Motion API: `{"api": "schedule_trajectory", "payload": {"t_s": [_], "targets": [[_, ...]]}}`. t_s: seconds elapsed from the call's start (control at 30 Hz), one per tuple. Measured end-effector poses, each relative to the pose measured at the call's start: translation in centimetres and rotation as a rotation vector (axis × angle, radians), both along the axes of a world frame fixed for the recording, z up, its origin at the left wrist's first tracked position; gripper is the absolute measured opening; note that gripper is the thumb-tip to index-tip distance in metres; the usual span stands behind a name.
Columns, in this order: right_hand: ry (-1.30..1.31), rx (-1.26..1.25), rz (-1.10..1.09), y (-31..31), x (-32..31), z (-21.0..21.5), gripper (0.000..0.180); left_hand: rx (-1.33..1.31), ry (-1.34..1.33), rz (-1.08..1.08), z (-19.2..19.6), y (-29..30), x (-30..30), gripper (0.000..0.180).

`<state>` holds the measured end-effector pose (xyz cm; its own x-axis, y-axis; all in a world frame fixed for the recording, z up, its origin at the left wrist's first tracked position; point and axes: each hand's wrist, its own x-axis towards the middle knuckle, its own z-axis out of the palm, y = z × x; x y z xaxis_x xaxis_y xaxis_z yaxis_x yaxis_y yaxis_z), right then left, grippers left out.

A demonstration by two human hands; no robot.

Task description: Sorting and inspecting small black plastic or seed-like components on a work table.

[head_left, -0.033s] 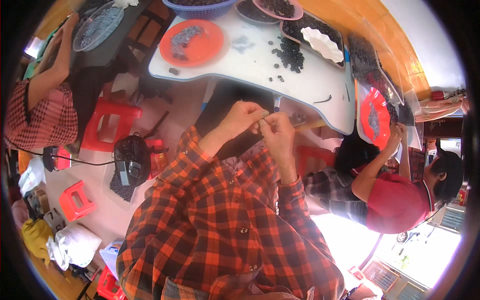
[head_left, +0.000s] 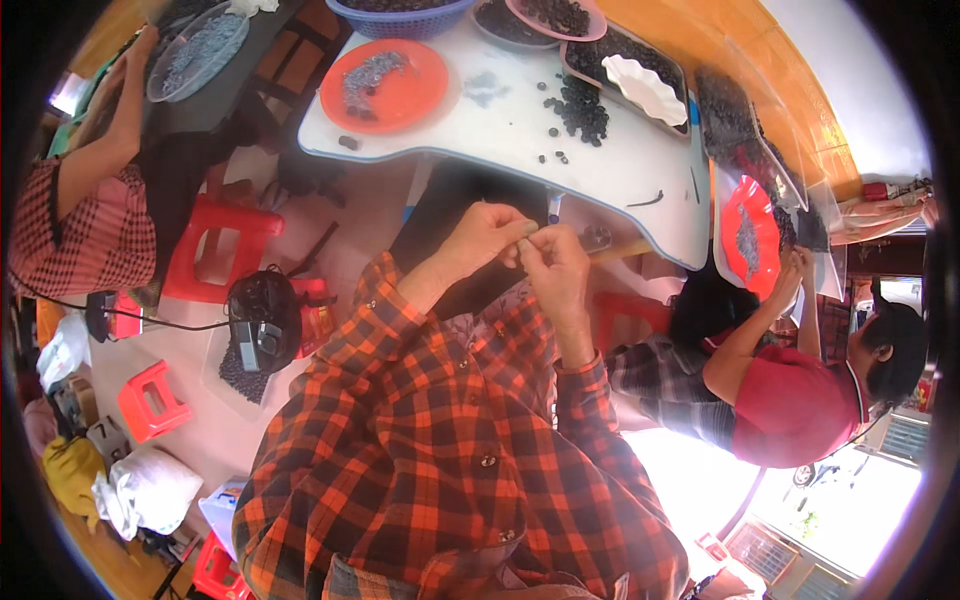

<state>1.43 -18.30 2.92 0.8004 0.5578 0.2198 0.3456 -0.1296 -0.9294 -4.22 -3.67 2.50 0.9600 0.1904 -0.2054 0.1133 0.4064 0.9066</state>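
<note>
My left hand (head_left: 490, 232) and my right hand (head_left: 556, 258) meet in front of my lap, just short of the white table's (head_left: 440, 130) near edge. Thumbs and fingertips of both are pinched together, touching each other. Whatever they grip is too small and too covered by the fingers to make out. Beyond them on the table lies an orange-red plate (head_left: 425, 95) with a heap of small grey pieces (head_left: 372, 75). Farther right a loose pile of small black parts (head_left: 580, 108) is spread on the tabletop, beside a white scalloped dish (head_left: 640, 88).
A blue basket (head_left: 400, 22) and a pink bowl (head_left: 590, 22) of black parts stand at the far edge. To the right, a person in a red shirt (head_left: 790, 405) works over a red plate (head_left: 735, 235). Another person (head_left: 90, 220) sits left, near a red stool (head_left: 215, 250).
</note>
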Motion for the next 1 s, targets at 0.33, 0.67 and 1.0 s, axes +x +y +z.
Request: {"api": "schedule_trajectory", "payload": {"t_s": [0.33,0.67,1.0], "targets": [[0.131,0.074,0.056,0.0,0.3,2.5,0.011,-0.207,-0.047,0.119,0.5,-0.8,0.3,0.019],[0.377,0.257,0.017,0.1,2.3,0.2,0.018,-0.528,-0.071,0.077,-0.7,0.0,1.8,0.022],[0.692,0.507,0.012,0.8,5.3,-1.4,0.017,-0.576,-0.042,0.137,-2.3,1.7,3.1,0.022]]}}
